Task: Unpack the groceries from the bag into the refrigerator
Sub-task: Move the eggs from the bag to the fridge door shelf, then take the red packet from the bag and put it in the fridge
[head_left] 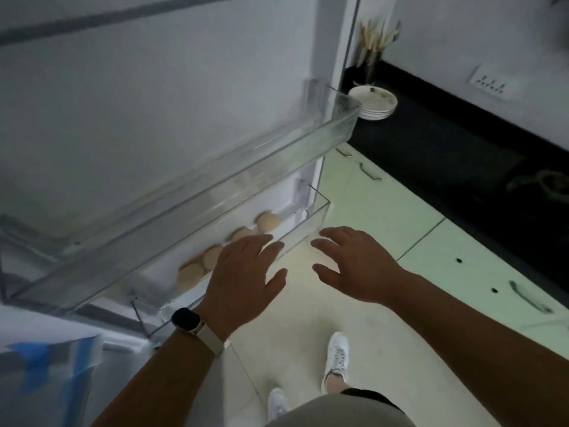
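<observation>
Fridge door [154, 87] is open, with two clear door bins on it. The upper bin [277, 143] looks bare. The lower bin [311, 220] has a row of eggs [212, 257] along its back wall, from about the middle toward its right end.

Left hand [243, 272], with a watch [186, 320] on the wrist, is over the lower bin's front rim. Fingers are straight and spread, holding nothing. Can't tell if it touches the rim; frame is blurred.

Right hand [351, 266] is just beside the bin's right front corner and apart from it. Fingers are loose and spread, holding nothing.

Bag [46, 365], white with blue print, is at lower left beside the left forearm, partly cut off. Contents not visible.

Black worktop [446, 143] is on the right, with stacked plates [374, 101] at its corner nearest the fridge and a utensil holder [374, 41] behind them. White shoes [337, 359] are on the pale floor [308, 318].
</observation>
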Demonstrator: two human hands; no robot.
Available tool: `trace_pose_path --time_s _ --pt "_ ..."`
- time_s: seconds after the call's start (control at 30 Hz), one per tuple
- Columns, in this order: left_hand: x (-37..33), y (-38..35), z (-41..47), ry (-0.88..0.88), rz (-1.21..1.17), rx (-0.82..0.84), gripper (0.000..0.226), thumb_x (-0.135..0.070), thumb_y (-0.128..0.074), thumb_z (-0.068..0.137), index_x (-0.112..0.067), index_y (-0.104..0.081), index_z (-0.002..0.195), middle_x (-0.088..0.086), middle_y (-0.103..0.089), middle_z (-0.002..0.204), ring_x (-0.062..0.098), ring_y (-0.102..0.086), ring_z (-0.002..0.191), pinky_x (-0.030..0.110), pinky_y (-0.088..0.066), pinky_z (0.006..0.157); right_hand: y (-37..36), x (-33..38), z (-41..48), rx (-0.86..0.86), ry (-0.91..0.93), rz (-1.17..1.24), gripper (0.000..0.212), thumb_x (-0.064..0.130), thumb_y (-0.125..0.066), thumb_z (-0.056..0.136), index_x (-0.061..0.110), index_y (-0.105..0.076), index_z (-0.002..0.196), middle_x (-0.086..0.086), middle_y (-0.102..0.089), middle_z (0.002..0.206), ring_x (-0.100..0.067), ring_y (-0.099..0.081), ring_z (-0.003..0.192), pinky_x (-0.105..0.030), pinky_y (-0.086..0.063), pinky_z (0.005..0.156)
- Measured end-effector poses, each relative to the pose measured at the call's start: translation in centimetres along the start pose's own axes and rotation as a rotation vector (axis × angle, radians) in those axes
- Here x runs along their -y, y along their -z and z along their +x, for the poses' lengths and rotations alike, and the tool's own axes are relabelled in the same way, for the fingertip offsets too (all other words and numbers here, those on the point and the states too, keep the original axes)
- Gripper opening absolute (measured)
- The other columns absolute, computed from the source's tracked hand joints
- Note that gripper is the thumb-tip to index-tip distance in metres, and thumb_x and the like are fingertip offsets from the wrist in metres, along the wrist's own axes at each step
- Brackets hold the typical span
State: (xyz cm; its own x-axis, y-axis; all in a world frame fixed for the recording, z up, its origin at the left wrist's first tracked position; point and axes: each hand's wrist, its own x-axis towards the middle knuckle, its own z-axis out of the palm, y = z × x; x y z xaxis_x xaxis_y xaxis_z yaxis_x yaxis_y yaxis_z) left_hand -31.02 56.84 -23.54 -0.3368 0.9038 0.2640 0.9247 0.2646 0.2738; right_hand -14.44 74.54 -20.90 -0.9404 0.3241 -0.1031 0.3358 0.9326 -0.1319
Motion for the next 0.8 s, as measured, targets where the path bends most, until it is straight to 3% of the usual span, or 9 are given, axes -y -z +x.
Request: trace_pose_path --time_s 0.2,0.4,0.53,0.63,0.8 --pt "-3.5 -0.7 1.2 -0.185 -0.061 0.001 0.046 -0.043 -0.057 0.09 -0.015 -0.067 0.126 0.007 -0.067 0.125 0.028 -0.062 0.115 0.047 -0.05 0.094 1.4 0.3 -5.1 -0.004 -0.171 -0.057 0.058 0.058 -0.035 0.091 0.025 -0.058 0.131 -0.006 -0.057 0.136 -0.028 -0.054 0.124 -0.043 -0.044 0.1" --pt "-9.1 -0.9 3.0 -0.317 -0.067 0.04 0.047 -0.045 -0.05 0.091 -0.017 -0.066 0.126 0.006 -0.066 0.129 0.029 -0.06 0.12 0.048 -0.049 0.098 3.8 -1.7 -11.7 -0.087 -0.368 -0.107 0.063 0.061 -0.026 0.089 0.027 -0.055 0.134 -0.003 -0.055 0.139 -0.026 -0.051 0.127 -0.042 -0.04 0.104" --pt "-14.4 -1.2 3.9 -0.415 -0.089 0.047 0.047 -0.045 -0.048 0.091 -0.018 -0.067 0.124 0.005 -0.066 0.129 0.029 -0.059 0.12 0.05 -0.047 0.101 4.5 -3.6 -17.1 -0.113 -0.476 -0.117 0.058 0.059 -0.032 0.09 0.026 -0.058 0.13 -0.003 -0.059 0.133 -0.027 -0.055 0.122 -0.043 -0.044 0.1" --pt "-19.2 -1.9 4.1 -0.498 -0.096 0.067 0.046 -0.047 -0.046 0.093 -0.02 -0.067 0.124 0.004 -0.065 0.13 0.028 -0.058 0.121 0.048 -0.045 0.101 4.9 -4.7 -22.0 -0.115 -0.562 -0.101 0.058 0.059 -0.032 0.091 0.027 -0.054 0.133 -0.002 -0.055 0.139 -0.025 -0.05 0.128 -0.041 -0.039 0.105" --pt "-28.3 -3.1 3.0 -0.591 -0.1 0.132 0.047 -0.049 -0.042 0.095 -0.023 -0.065 0.126 0.001 -0.062 0.133 0.025 -0.054 0.125 0.045 -0.043 0.104 4.6 -7.3 -31.2 -0.126 -0.693 -0.064 0.067 0.063 -0.019 0.088 0.028 -0.052 0.136 0.0 -0.051 0.143 -0.023 -0.044 0.133 -0.04 -0.034 0.109"
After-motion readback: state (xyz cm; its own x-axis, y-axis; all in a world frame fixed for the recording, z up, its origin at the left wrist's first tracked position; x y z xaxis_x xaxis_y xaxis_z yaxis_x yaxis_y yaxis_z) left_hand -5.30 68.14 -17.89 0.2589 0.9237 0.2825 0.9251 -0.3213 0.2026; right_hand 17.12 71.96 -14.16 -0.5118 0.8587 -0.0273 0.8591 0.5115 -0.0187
